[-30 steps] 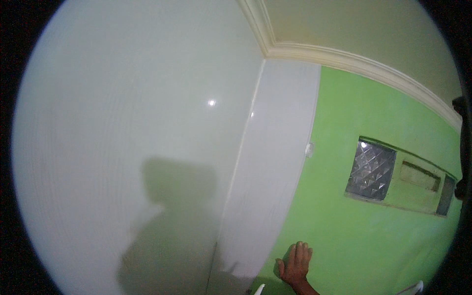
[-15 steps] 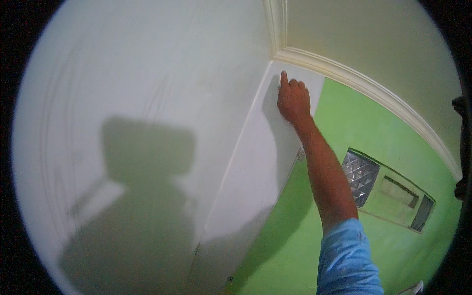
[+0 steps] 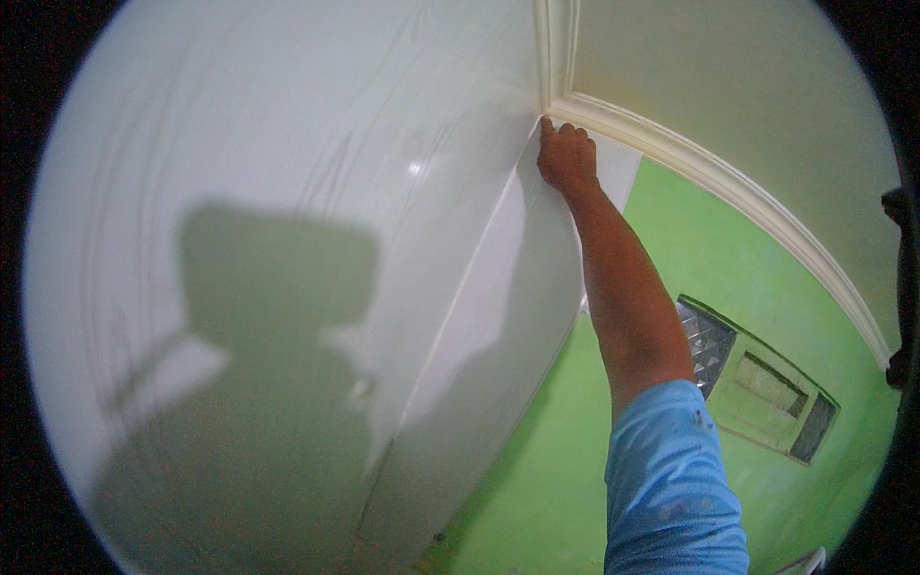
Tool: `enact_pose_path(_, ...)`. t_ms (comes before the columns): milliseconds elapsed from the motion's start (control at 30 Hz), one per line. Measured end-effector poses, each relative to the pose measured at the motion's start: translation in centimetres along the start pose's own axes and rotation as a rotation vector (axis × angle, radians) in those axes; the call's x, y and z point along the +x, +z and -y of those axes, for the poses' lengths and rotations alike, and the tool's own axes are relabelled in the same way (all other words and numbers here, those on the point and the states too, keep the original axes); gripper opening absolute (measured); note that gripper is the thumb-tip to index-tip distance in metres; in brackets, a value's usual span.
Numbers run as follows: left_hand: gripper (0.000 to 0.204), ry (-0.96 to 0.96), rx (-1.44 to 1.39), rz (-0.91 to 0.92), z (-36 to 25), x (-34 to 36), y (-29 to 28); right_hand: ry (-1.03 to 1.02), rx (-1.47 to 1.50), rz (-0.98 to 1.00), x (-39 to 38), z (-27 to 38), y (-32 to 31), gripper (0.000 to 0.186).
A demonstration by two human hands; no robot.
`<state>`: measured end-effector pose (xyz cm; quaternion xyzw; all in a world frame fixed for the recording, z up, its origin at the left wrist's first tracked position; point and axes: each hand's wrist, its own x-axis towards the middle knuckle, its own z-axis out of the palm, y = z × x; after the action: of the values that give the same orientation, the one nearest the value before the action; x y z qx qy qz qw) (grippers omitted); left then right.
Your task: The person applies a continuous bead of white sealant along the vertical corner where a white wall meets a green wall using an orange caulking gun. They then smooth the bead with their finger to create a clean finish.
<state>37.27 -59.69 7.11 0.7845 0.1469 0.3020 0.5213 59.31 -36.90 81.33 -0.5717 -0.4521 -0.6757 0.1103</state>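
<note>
My right hand (image 3: 567, 156) reaches high up, arm stretched in a light blue sleeve, and presses its fingers against the top corner of a tall white panel (image 3: 479, 316) where it meets the cream ceiling moulding (image 3: 690, 163). The fingers are curled onto the panel's upper edge; nothing else is visible in the hand. My left hand is out of view. A shadow of my head and shoulders falls on the white surface at the left.
A bright green wall (image 3: 690, 278) runs to the right, with a small glass-block window and vent frame (image 3: 757, 379) set in it. The white wall (image 3: 249, 144) fills the left half. The ceiling (image 3: 728, 77) is pale cream.
My right hand rose from the bottom of the view up along the white panel to its top corner. The view tilted upward toward the ceiling.
</note>
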Motion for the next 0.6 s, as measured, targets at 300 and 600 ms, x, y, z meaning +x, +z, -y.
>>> enact_pose_path(300,0.097,-0.011,-0.010,0.019,1.3,-0.6,-0.1,-0.009,0.009,0.027,0.9,1.4,-0.3,0.056)
enact_pose_path(600,0.097,-0.016,-0.014,0.038,1.9,-1.0,-0.5,-0.044,0.001,-0.014,0.6,1.9,0.4,0.051)
